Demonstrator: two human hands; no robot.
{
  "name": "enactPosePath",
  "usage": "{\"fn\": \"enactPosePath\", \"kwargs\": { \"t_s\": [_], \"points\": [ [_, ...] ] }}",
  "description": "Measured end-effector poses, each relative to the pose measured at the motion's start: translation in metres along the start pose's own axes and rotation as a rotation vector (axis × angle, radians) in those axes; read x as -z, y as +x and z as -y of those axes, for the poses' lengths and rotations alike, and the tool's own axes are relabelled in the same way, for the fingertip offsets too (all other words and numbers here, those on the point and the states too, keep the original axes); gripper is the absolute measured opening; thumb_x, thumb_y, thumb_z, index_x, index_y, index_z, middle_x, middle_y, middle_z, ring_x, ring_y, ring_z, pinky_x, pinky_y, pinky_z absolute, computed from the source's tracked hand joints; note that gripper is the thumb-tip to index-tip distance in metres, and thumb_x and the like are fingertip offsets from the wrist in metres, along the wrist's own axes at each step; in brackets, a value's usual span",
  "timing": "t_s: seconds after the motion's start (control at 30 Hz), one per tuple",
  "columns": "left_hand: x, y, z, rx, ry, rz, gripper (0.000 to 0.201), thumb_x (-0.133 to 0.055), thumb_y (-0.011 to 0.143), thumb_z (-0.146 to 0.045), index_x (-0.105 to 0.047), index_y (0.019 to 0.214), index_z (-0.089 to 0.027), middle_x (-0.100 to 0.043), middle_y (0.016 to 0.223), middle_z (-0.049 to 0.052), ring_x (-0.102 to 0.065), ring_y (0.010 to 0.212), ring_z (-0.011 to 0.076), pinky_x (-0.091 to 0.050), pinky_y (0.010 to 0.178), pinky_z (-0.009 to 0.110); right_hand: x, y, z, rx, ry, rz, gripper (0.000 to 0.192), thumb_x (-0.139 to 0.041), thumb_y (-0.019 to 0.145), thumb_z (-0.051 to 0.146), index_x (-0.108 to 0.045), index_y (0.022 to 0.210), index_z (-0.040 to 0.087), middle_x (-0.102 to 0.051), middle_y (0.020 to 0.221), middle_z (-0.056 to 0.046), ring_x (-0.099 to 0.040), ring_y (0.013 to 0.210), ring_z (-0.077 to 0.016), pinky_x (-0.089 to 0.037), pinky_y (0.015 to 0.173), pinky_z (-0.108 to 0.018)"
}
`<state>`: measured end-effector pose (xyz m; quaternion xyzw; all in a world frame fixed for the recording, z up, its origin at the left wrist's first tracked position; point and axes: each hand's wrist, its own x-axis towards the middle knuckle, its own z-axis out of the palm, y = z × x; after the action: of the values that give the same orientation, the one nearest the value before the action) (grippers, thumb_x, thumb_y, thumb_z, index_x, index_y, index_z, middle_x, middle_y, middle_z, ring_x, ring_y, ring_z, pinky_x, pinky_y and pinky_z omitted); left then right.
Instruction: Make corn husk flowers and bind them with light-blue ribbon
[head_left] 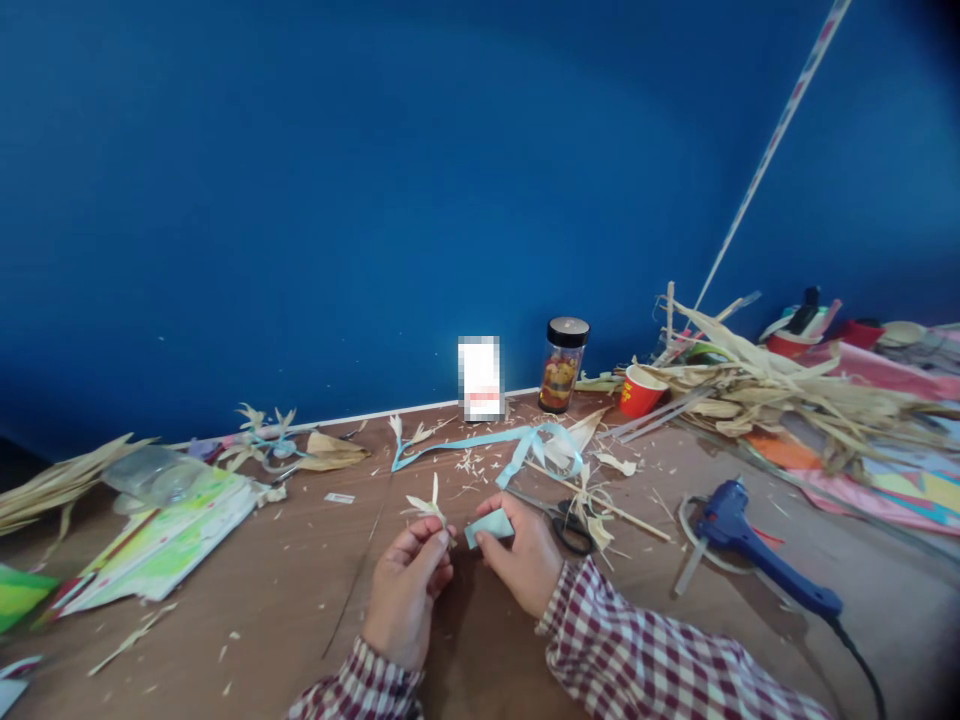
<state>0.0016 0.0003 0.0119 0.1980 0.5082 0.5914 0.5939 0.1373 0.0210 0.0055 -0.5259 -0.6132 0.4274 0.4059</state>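
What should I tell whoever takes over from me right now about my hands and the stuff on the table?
Left hand: pinching a small dried husk flower by its base.
Right hand: holding the end of a pale blue ribbon beside the flower.
Scissors lie just right of the hands; blue glue gun further right; more blue ribbon behind, loose husks far right.
Done: flower formed. Left: ribbon not yet wrapped round it, as far as shows.

Brown table (285, 610) with scissors (564, 520), glue gun (757, 550), husk scraps (780, 395).
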Motion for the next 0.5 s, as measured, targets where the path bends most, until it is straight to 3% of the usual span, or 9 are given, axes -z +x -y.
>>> {"fn": "enactPosePath", "kwargs": {
  "t_s": [0.13,0.27,0.4,0.5],
  "points": [
    [-0.001,-0.001,-0.002,0.005,-0.027,0.032,0.029,-0.075,0.054,-0.022,-0.060,0.077,-0.014,-0.062,0.069,-0.001,-0.047,0.046,0.0023,-0.042,0.042,0.013,0.005,-0.005,0.008,0.118,-0.238,0.012,0.024,-0.063,0.067,0.031,-0.058,0.089,0.020,-0.059,0.068,0.000,-0.052,0.059,-0.0133,-0.040,0.056,-0.025],
    [-0.002,-0.003,-0.004,0.030,-0.035,0.077,0.026,-0.074,0.056,-0.022,-0.060,0.076,-0.015,-0.061,0.068,-0.002,-0.045,0.045,0.0019,-0.040,0.041,0.013,0.011,-0.008,0.021,0.240,-0.262,-0.034,0.026,-0.056,0.075,0.039,-0.059,0.092,0.020,-0.059,0.089,-0.005,-0.054,0.079,-0.0178,-0.041,0.071,-0.029],
    [-0.003,-0.004,-0.002,0.072,-0.023,0.174,0.022,-0.073,0.057,-0.022,-0.061,0.074,-0.015,-0.058,0.063,-0.003,-0.044,0.045,0.0023,-0.039,0.042,0.013,0.010,-0.006,0.022,0.219,-0.125,-0.033,0.019,-0.049,0.082,0.031,-0.062,0.086,0.018,-0.060,0.086,-0.006,-0.055,0.078,-0.0162,-0.042,0.072,-0.028],
    [-0.003,-0.004,0.001,0.083,0.009,0.211,0.022,-0.074,0.057,-0.023,-0.062,0.073,-0.014,-0.057,0.062,-0.003,-0.043,0.044,0.0023,-0.038,0.041,0.014,0.006,-0.002,0.013,0.083,0.121,0.100,0.023,-0.049,0.081,0.034,-0.063,0.088,0.017,-0.062,0.075,-0.003,-0.053,0.062,-0.0122,-0.042,0.058,-0.024]
  ]
}}
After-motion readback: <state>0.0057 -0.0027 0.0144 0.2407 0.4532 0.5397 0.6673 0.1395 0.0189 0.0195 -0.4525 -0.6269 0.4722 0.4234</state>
